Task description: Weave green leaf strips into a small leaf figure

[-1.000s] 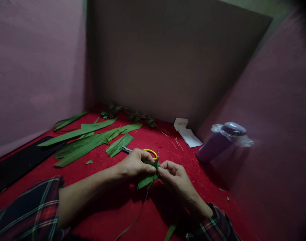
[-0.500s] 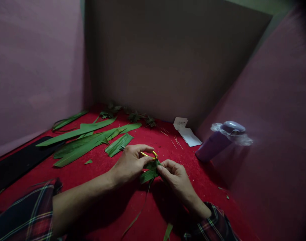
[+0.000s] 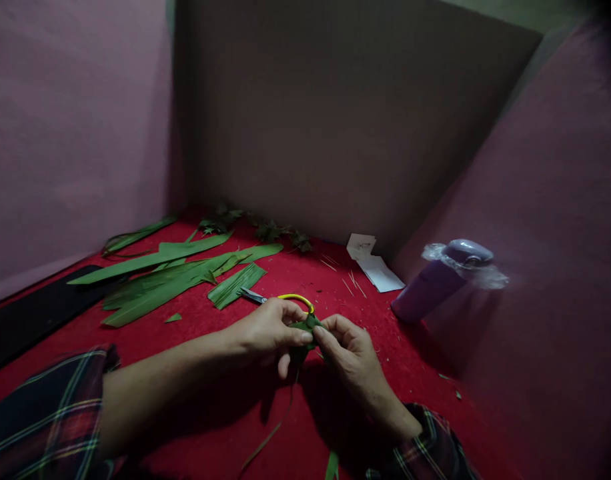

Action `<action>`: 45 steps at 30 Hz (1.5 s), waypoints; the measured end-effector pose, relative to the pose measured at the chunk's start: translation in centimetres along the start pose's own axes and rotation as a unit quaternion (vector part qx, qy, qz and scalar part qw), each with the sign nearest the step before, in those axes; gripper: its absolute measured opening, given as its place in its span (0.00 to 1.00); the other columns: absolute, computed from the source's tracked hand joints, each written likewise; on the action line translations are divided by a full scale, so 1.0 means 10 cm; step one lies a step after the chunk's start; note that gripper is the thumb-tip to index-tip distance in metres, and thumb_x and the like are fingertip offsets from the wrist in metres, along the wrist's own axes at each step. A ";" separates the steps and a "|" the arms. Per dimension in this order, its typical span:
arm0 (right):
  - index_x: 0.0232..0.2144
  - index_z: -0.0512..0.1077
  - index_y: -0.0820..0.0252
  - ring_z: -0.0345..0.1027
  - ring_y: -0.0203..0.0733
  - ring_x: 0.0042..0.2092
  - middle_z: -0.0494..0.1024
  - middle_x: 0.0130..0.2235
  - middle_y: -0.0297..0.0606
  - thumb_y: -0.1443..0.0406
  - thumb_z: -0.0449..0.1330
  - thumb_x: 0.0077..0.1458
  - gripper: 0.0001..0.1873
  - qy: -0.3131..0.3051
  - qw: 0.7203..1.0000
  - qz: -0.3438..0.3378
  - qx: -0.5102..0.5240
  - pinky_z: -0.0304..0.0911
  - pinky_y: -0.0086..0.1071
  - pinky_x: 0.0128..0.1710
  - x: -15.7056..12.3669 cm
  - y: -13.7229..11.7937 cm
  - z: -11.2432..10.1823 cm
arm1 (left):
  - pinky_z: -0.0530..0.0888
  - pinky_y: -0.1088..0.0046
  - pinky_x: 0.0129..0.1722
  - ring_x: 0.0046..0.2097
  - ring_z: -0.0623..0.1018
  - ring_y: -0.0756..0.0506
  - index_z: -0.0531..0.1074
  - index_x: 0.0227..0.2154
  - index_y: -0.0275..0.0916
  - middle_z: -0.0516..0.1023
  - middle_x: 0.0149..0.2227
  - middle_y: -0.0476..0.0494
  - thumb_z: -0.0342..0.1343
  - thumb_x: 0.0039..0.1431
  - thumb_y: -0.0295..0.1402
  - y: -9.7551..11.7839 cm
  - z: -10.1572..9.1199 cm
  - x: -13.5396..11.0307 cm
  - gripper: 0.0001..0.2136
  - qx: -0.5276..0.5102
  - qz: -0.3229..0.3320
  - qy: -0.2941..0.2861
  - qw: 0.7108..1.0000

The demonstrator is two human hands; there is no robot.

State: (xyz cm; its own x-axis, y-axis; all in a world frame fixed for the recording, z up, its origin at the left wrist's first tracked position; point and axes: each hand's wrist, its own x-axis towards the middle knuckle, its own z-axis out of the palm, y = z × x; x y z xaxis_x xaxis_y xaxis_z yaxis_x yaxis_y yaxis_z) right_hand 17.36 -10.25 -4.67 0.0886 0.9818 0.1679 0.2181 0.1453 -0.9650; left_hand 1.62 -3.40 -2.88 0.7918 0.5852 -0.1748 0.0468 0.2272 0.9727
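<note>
Two hands pinch a small folded leaf piece (image 3: 305, 328) over a red cloth (image 3: 195, 330), lower centre of the frame.

Fingertips cover most of the leaf, and in the dim light its shape is hard to read; a thin strip trails from it into the shadow below. The left hand (image 3: 268, 330) is curled nearly closed, with thumb and forefinger nipping the leaf's left side. The right hand (image 3: 350, 353) grips the other side the same way. Just behind the left hand, yellow-handled scissors (image 3: 296, 298) lie partly hidden. At middle left lie long leaves (image 3: 170, 280).

The small print on the white paper slip (image 3: 361, 245) is too blurred to read.
</note>
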 end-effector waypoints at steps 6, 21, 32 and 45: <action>0.24 0.66 0.61 0.48 0.29 0.20 0.61 0.19 0.26 0.52 0.61 0.48 0.18 -0.029 0.994 0.058 0.093 0.45 0.25 0.19 -0.01 -0.14 -0.03 | 0.63 0.81 0.12 0.15 0.72 0.50 0.65 0.27 0.35 0.70 0.13 0.51 0.60 0.46 0.41 0.11 -0.01 -0.02 0.14 0.049 -0.007 -0.007 0.999; 0.22 0.62 0.60 0.44 0.26 0.17 0.57 0.16 0.23 0.53 0.63 0.46 0.19 -0.045 0.987 0.072 0.139 0.40 0.23 0.16 0.00 -0.11 -0.01 | 0.64 0.81 0.15 0.15 0.72 0.51 0.66 0.30 0.36 0.70 0.17 0.53 0.58 0.49 0.45 0.13 0.03 -0.06 0.16 0.038 0.018 0.000 0.999; 0.23 0.64 0.61 0.46 0.26 0.19 0.60 0.18 0.25 0.54 0.64 0.46 0.18 -0.052 0.986 0.054 0.149 0.41 0.23 0.17 -0.02 -0.12 -0.03 | 0.64 0.83 0.15 0.16 0.73 0.51 0.62 0.29 0.36 0.68 0.16 0.53 0.54 0.53 0.44 0.09 -0.01 -0.02 0.15 -0.003 0.021 -0.058 0.998; 0.20 0.60 0.60 0.45 0.25 0.17 0.58 0.15 0.23 0.54 0.65 0.44 0.20 -0.039 0.982 0.076 0.167 0.40 0.22 0.16 -0.03 -0.17 0.00 | 0.65 0.82 0.15 0.16 0.73 0.50 0.61 0.31 0.38 0.69 0.17 0.52 0.55 0.54 0.43 0.08 -0.01 -0.03 0.13 -0.011 0.025 -0.049 0.998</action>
State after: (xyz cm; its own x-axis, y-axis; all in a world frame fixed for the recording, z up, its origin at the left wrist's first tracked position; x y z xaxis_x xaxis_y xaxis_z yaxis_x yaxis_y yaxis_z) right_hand 16.96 -10.78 -3.13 0.0170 0.9998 0.0133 -0.1234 0.0153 -0.9922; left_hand 1.33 -3.35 -2.05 0.8488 0.5172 -0.1098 -0.0062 0.2174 0.9761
